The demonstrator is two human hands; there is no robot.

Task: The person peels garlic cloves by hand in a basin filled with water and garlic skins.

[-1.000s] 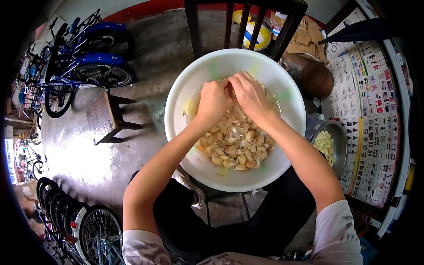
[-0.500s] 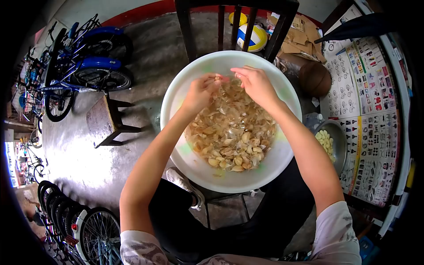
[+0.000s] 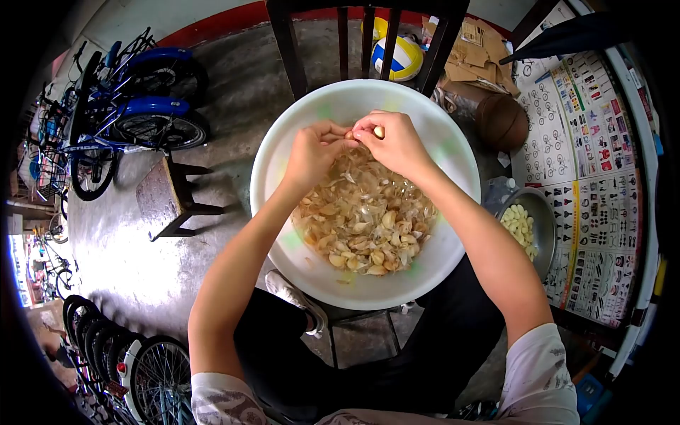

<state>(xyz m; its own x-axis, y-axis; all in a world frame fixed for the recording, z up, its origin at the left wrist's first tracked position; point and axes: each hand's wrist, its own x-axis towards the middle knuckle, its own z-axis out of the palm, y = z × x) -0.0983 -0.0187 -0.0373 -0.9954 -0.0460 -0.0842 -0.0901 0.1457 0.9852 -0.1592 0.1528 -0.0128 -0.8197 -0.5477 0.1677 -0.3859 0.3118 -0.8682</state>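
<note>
A large white basin (image 3: 273, 234) stands in front of me, with unpeeled garlic cloves and loose papery skins (image 3: 375, 234) lying in water. Over its far part my left hand (image 3: 315, 150) and my right hand (image 3: 393, 142) meet, fingertips pinched together. Between the fingertips is a small brownish garlic clove (image 3: 349, 134), mostly covered by the fingers. A pale, smooth garlic clove (image 3: 379, 132) shows at the index finger of my right hand. To the right of the basin, a metal bowl (image 3: 547, 230) contains peeled garlic cloves (image 3: 519, 225).
A dark wooden chair back (image 3: 280, 49) rises behind the basin. A low wooden stool (image 3: 159, 195) and bicycles (image 3: 152, 106) are to the left. A basketball (image 3: 503, 122), a volleyball (image 3: 398, 58) and cardboard (image 3: 482, 60) lie at the back right, beside a poster-covered surface (image 3: 588, 134).
My hands were apart above the basin; now they have come together with a clove between the fingertips. A pale clove now shows at my right hand. The view has shifted slightly.
</note>
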